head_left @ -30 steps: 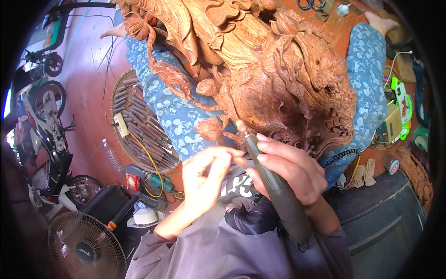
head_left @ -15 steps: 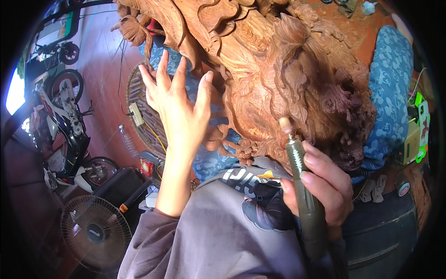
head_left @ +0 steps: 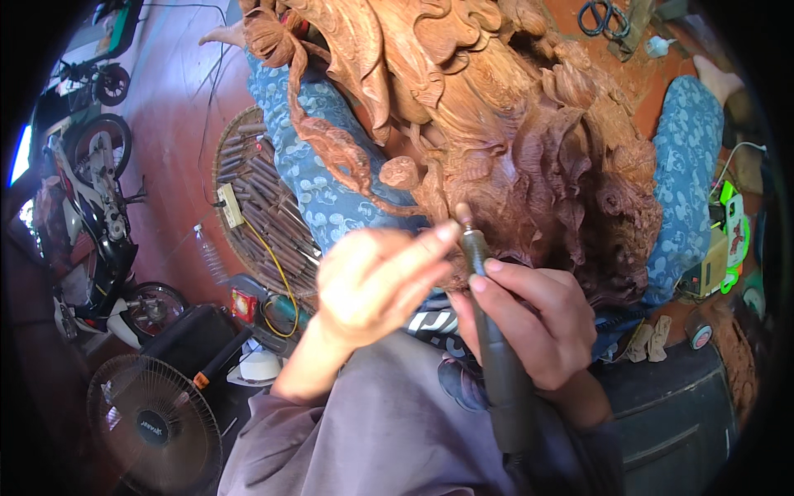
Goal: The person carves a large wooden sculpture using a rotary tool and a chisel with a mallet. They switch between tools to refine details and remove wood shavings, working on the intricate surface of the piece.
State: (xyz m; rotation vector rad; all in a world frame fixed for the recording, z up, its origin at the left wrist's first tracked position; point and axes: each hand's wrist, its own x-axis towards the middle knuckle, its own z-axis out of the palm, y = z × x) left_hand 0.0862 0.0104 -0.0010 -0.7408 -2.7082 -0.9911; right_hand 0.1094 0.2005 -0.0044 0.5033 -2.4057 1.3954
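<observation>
A slim grey rotary tool (head_left: 495,347) is gripped like a pen in the right hand (head_left: 529,326), fingers clamped round its barrel, its tip set against the lower edge of the large wooden carving (head_left: 513,124) that rests across the lap, over blue patterned trousers (head_left: 322,182). The left hand (head_left: 376,281) is held just beside the tip, blurred, its fingers loosely curled and apparently touching the collet. The tool is judged light and rigid, best held low on the barrel. The carving is judged heavy and stiff, yet its thin leaves and tendrils are fragile, so thicker masses are the safer hold.
</observation>
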